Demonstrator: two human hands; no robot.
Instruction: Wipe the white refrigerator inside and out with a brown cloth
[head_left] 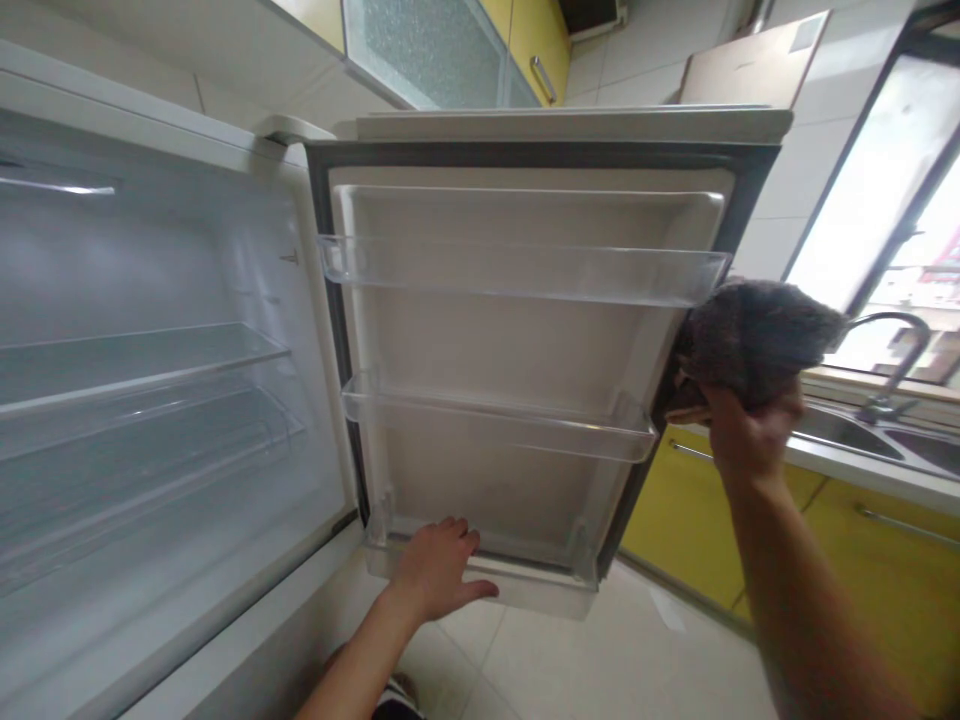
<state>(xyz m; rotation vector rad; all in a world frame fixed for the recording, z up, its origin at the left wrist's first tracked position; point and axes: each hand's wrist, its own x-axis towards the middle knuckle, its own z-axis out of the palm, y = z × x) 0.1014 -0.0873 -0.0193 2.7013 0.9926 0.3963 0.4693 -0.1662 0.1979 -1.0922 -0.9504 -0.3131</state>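
Note:
A fridge door (510, 350) stands wide open in front of me, its inner side facing me with three clear plastic shelves. My left hand (442, 570) is at the lowest door shelf (536, 592), fingers stretched out and thumb apart, holding nothing. At the door's right edge, my right hand (754, 430) grips a dark grey-brown cloth (765, 335), which bunches over the fingers and is somewhat blurred. The cloth is against or very near the door's edge; I cannot tell if it touches. The upper shelf (525, 272) and middle shelf (502, 425) hold nothing visible.
Left of the door is the fridge interior (150, 270) with glass shelves (142, 365). Yellow cabinets (690, 520) with a sink (847, 432) and a tap (900, 350) stand at the right below a window (885, 200). Above hang wall cabinets (431, 50). The floor (555, 660) is tiled.

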